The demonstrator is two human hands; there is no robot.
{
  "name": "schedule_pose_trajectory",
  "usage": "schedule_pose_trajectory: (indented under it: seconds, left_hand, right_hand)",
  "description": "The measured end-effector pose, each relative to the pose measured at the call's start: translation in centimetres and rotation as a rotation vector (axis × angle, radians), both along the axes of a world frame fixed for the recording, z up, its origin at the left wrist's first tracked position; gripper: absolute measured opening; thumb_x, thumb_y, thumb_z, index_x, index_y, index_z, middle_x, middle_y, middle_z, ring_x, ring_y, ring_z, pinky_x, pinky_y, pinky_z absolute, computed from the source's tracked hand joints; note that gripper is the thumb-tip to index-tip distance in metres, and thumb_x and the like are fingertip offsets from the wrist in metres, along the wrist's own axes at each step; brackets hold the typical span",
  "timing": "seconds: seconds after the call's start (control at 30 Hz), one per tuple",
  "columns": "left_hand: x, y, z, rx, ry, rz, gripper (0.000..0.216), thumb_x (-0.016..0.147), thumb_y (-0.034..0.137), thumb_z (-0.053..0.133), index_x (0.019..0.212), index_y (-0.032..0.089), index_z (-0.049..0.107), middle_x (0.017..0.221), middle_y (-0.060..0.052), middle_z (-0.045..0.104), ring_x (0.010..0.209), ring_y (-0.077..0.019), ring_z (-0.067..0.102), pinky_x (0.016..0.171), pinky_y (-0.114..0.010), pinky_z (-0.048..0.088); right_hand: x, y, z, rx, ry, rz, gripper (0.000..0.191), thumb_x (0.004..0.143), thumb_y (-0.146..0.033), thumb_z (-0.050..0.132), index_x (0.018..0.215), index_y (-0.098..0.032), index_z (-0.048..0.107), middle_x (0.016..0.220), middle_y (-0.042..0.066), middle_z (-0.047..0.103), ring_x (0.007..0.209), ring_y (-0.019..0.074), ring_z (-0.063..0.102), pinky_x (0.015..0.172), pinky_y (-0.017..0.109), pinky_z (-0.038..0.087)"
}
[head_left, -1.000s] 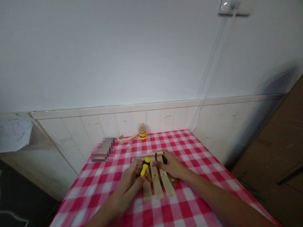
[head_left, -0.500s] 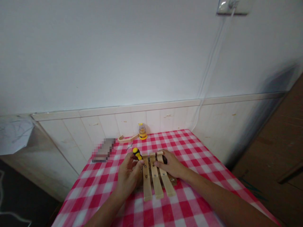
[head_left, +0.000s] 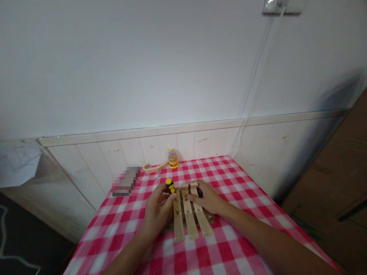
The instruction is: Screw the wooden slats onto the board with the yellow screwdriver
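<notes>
A small wooden rack of three pale slats lies on the red-and-white checked tablecloth. My left hand is closed round a short yellow-and-black screwdriver, held upright with its tip at the far end of the leftmost slat. My right hand rests on the far end of the slats, fingers curled over them and pressing down. A dark object shows under its fingers, which I cannot make out.
At the table's back edge by the panelled wall stand a small yellow-based jar, a curved wooden piece and a blurred-out grey block. A white cable hangs from a wall socket. The table's right edge drops to a brown floor.
My left hand moved the screwdriver from lying low over the slats up to their far end and stood it more upright. My right hand stayed on the slats.
</notes>
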State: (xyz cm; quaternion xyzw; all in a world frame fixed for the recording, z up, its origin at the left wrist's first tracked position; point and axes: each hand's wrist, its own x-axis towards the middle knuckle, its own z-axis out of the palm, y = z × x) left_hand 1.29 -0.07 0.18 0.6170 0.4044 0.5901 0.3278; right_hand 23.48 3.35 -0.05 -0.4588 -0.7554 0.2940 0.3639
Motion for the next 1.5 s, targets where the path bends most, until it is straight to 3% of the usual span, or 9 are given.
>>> schedule_pose_trajectory:
  seconds: [0.2,0.33,0.8,0.93,1.13,1.3,1.5]
  left_hand:
    - [0.0,0.2,0.4,0.003,0.071,0.077,0.027,0.088,0.029,0.071,0.114,0.021,0.069,0.102,-0.006,0.079,0.094,-0.0211,0.074,0.084,-0.033,0.059]
    - [0.0,-0.1,1.5,0.003,0.179,0.116,0.019,0.086,0.029,0.069,0.102,0.020,0.073,0.088,-0.003,0.078,0.081,-0.0193,0.073,0.075,-0.029,0.057]
    - [0.2,-0.6,2.6,0.012,0.247,0.070,0.015,0.092,0.028,0.060,0.098,0.021,0.072,0.085,-0.002,0.076,0.076,-0.0177,0.068,0.068,-0.025,0.050]
    - [0.2,-0.5,2.2,0.047,0.217,0.060,0.021,0.093,0.027,0.061,0.110,0.021,0.071,0.088,-0.003,0.075,0.079,-0.0175,0.068,0.073,-0.027,0.053]
    - [0.1,-0.3,0.4,0.091,0.097,0.113,0.057,0.093,0.028,0.065,0.148,0.023,0.051,0.095,-0.002,0.071,0.083,-0.0156,0.069,0.079,-0.028,0.055]
    - [-0.4,-1.4,0.5,0.117,0.051,0.051,0.065,0.096,0.026,0.063,0.157,0.026,0.040,0.098,-0.003,0.072,0.089,-0.0175,0.069,0.084,-0.031,0.055]
    - [-0.4,-2.5,1.1,0.128,0.105,-0.028,0.058,0.096,0.023,0.063,0.152,0.025,0.047,0.093,-0.003,0.069,0.080,-0.0155,0.066,0.076,-0.027,0.054]
  right_hand:
    - [0.0,0.0,0.0,0.020,0.009,0.019,0.018,0.088,-0.034,0.073,0.097,-0.020,0.066,0.097,0.005,0.071,0.090,0.0242,0.067,0.078,0.033,0.052]
    - [0.0,-0.1,0.2,0.024,-0.004,0.012,0.019,0.088,-0.034,0.073,0.098,-0.020,0.067,0.098,0.007,0.071,0.093,0.0250,0.067,0.082,0.035,0.053]
    - [0.0,-0.2,0.5,0.031,0.003,0.009,0.015,0.088,-0.031,0.073,0.097,-0.021,0.067,0.098,0.006,0.070,0.093,0.0243,0.065,0.082,0.035,0.053]
    - [0.0,-0.1,0.6,0.032,-0.003,0.017,0.016,0.087,-0.031,0.073,0.096,-0.020,0.067,0.097,0.006,0.070,0.092,0.0251,0.066,0.083,0.036,0.053]
    - [0.1,0.0,0.2,0.028,0.004,0.031,0.018,0.088,-0.032,0.072,0.100,-0.019,0.067,0.100,0.007,0.071,0.094,0.0258,0.067,0.083,0.036,0.053]
    - [0.1,0.1,-0.1,0.016,0.015,0.026,0.020,0.089,-0.036,0.072,0.100,-0.020,0.066,0.098,0.006,0.071,0.092,0.0246,0.067,0.080,0.035,0.054]
    - [0.0,-0.1,0.4,0.016,-0.001,0.002,0.019,0.089,-0.034,0.074,0.100,-0.020,0.067,0.098,0.006,0.071,0.090,0.0235,0.066,0.080,0.035,0.053]
